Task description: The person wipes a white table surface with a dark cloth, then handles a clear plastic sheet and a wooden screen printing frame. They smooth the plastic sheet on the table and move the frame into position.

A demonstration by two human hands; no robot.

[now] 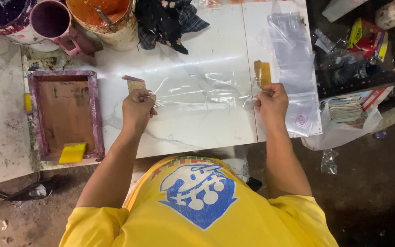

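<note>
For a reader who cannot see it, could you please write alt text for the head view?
Two hands, left hand and right hand, stretch a clear plastic bag over a white table. A wooden printing frame lies left, paint buckets behind.

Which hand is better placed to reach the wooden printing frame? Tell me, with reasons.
Left, probably. The left hand pinches the clear plastic bag on the side nearer the wooden printing frame. The right hand grips the bag's far end, toward the stack of clear bags.

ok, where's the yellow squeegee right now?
In the head view the yellow squeegee lies at the lower left, on the bottom edge of the purple-framed printing screen, left of the left hand and apart from it.
</note>
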